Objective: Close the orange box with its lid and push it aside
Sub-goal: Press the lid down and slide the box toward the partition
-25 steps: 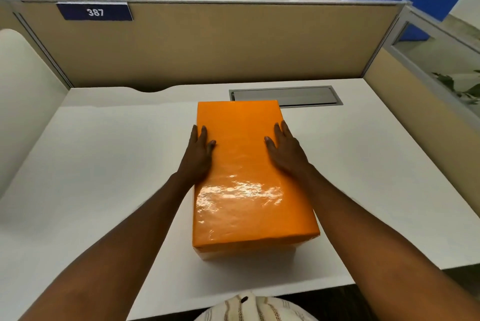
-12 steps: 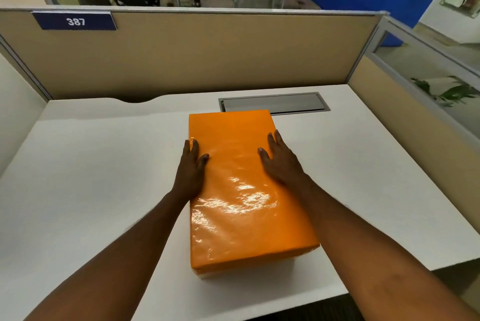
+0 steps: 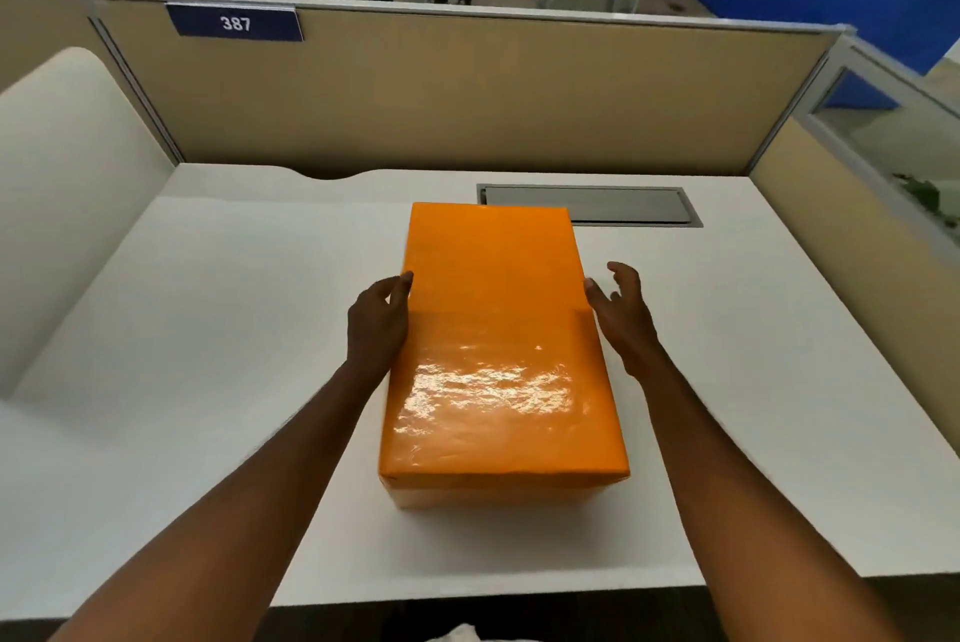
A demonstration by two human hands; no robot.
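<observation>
Both hands, the left point(image 3: 378, 324) touching and the right point(image 3: 621, 314) just beside, flank the lidded orange box point(image 3: 498, 350), fingers spread.

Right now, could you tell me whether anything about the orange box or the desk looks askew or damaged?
Nothing stands out. The orange box sits closed on the white desk, its lid level. The left hand touches its side; the right hand hovers open beside it.
</observation>
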